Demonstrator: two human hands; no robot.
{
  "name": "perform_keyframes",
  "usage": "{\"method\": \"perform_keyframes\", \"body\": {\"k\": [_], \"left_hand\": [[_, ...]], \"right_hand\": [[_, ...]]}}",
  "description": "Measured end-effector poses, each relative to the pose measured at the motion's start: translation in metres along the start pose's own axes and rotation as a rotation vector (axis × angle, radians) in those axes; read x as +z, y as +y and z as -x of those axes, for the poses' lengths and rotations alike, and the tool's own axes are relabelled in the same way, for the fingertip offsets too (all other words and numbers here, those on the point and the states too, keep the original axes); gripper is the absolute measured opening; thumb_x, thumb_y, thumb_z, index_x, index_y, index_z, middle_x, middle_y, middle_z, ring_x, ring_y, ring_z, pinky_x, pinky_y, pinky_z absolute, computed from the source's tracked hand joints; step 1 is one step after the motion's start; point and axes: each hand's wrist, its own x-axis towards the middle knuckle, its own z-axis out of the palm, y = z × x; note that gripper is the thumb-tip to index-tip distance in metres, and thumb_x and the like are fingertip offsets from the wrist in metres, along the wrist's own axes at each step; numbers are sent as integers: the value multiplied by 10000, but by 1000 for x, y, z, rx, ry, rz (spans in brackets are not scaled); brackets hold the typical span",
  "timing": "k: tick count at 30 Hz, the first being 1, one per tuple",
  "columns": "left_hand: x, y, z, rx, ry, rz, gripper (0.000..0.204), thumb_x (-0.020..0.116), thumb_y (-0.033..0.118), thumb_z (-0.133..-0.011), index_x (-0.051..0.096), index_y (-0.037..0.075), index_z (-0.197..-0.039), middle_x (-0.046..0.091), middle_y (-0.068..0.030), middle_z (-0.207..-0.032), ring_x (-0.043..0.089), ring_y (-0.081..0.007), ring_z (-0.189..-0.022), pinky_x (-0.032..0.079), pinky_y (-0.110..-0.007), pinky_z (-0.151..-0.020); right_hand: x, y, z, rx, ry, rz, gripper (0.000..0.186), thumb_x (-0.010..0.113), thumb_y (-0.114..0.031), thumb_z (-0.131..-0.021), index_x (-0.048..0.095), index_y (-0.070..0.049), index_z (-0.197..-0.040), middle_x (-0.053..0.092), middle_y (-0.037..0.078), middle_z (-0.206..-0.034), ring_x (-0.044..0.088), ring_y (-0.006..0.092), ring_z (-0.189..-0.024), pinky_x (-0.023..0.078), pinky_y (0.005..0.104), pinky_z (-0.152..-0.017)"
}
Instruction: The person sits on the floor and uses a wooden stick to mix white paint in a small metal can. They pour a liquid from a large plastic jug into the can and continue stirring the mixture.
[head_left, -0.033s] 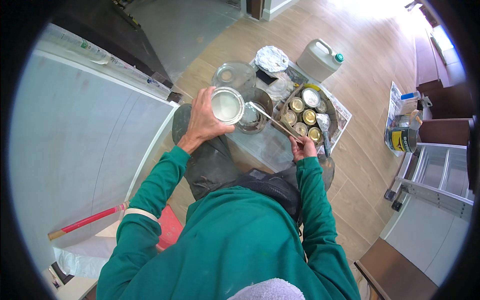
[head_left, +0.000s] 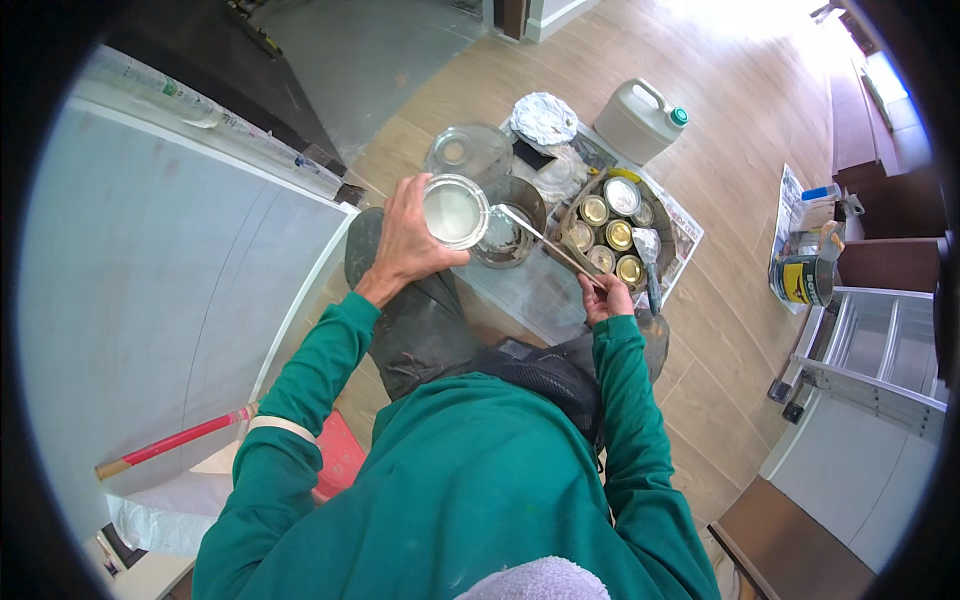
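My left hand point(head_left: 405, 232) is wrapped round a small open paint can point(head_left: 453, 211) with white paint inside and on its rim. Between the fingers of my right hand point(head_left: 606, 298) is a thin wooden stir stick point(head_left: 555, 249), its white-coated tip beside the can's rim. Below the can stands a wider round pot point(head_left: 534, 204) with greyish-white residue inside; the can hides part of it. Close to my right hand, a paintbrush point(head_left: 653, 283) with whitish bristles leans at the edge of a box point(head_left: 571, 222) of several small lidded cans point(head_left: 619, 235).
A clear round lid point(head_left: 467, 152), white-smeared cloths point(head_left: 544, 119) and a plastic jerrycan point(head_left: 640, 120) with a green cap lie beyond. At right are a black-and-yellow tub point(head_left: 803, 280) and an aluminium ladder point(head_left: 880, 335). A grey panel point(head_left: 170, 260) stands at left, near a red-handled pole point(head_left: 185, 440).
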Motion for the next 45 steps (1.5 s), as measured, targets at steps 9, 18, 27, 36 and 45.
{"method": "perform_keyframes", "body": {"k": [9, 18, 27, 36, 45], "left_hand": [[4, -2, -7, -43, -55, 53, 1041, 890, 278, -489, 443, -91, -1354, 527, -243, -1262, 538, -417, -1192, 425, -481, -1037], [9, 5, -7, 34, -52, 70, 1078, 907, 286, -472, 440, -111, -1359, 517, -251, -1289, 528, -416, -1213, 421, -474, -1050], [-8, 23, -10, 98, -86, 83, 1101, 911, 231, -444, 426, -64, -1387, 516, -245, -1298, 527, -423, -1213, 428, -467, -1033], [-22, 17, -2, 163, -41, 128, 1081, 899, 207, -448, 429, -55, -1387, 513, -252, -1322, 544, -439, -1227, 480, -467, -1030], [-26, -7, 13, 106, -10, 179, 1042, 880, 202, -481, 427, -50, -1385, 511, -251, -1309, 553, -440, -1216, 497, -456, -1018]], "right_hand": [[23, -37, 50, -103, -169, 48, 191, 584, -75, -930, 588, 82, -1038, 706, 197, -974, 750, 282, -782, 640, 292, -580], [104, -52, 163, -837, -413, 461, 370, 671, -51, -942, 594, 9, -1298, 705, 152, -1056, 734, 226, -814, 613, 297, -568], [167, -35, 210, -1593, -803, 1178, 262, 676, -10, -907, 659, -16, -1168, 737, 153, -972, 739, 288, -822, 586, 369, -693], [180, -12, 182, -1198, -515, 1111, 222, 659, -42, -908, 611, 0, -1120, 731, 144, -847, 720, 267, -657, 549, 357, -542], [176, -9, 179, -704, -517, 785, 144, 636, -14, -943, 628, 36, -1078, 727, 122, -948, 711, 179, -675, 524, 278, -465]]}}
